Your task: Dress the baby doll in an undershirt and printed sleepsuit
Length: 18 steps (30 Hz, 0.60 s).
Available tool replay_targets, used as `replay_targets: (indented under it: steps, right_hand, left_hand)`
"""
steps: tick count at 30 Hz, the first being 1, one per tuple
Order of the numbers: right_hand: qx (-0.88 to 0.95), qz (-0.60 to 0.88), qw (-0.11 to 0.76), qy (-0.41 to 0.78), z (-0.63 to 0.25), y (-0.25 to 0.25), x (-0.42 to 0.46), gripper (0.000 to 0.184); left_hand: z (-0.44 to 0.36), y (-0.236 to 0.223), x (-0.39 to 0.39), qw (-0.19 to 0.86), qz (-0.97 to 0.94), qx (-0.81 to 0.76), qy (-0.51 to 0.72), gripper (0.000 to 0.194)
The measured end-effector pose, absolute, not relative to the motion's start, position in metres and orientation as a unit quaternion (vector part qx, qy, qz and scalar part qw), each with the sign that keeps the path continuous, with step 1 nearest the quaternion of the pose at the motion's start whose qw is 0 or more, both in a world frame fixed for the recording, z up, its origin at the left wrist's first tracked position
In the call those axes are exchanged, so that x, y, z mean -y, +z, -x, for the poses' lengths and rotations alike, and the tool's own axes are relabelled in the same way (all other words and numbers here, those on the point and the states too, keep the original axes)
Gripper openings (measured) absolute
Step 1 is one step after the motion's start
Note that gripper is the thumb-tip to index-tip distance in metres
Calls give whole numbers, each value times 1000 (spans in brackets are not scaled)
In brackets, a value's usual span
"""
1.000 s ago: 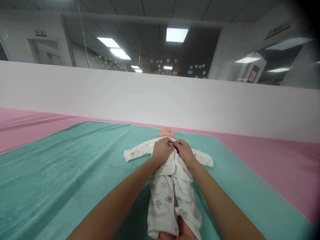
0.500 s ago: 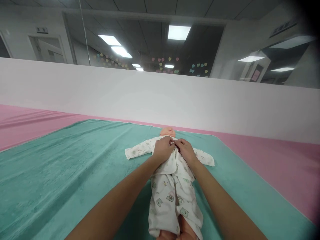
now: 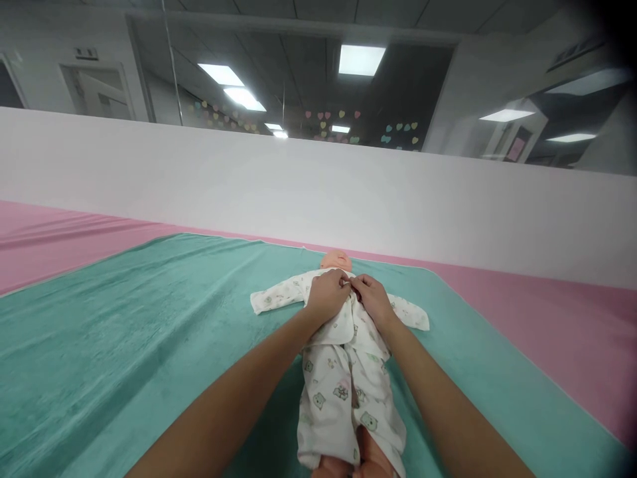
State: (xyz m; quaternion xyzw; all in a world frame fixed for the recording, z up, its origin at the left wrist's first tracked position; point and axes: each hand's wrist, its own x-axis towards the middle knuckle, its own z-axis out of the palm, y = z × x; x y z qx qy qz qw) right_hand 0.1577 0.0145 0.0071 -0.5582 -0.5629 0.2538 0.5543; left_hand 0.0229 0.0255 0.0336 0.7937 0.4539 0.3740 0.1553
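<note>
A baby doll (image 3: pixel 337 259) lies on its back, head away from me, its lower legs at the bottom edge of the view. It wears a white printed jacket (image 3: pixel 340 330) with both sleeves spread out, and matching trousers (image 3: pixel 326 405). At the upper chest, my left hand (image 3: pixel 328 294) and my right hand (image 3: pixel 372 297) meet with fingertips pinched on the jacket's front edges near the neck. The lower front of the jacket hangs a little apart. Any fastener between the fingers is hidden.
Beneath the doll spreads a wrinkled teal blanket (image 3: pixel 149 338) over a pink cover (image 3: pixel 557 332). A low white wall (image 3: pixel 298 192) runs behind, with a large window or mirror (image 3: pixel 308 86) above it.
Both hands stay pinched at the jacket's upper front, with hardly any movement. The whole view has shifted slightly.
</note>
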Motion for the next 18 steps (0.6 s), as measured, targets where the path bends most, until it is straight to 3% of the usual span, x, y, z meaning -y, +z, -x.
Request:
replay_targets:
  steps: [18]
  right_hand:
    - [562,557,571,221,-160,3,-14,32]
  left_hand:
    - [-23,26,-31,126,-797,-435,400,14]
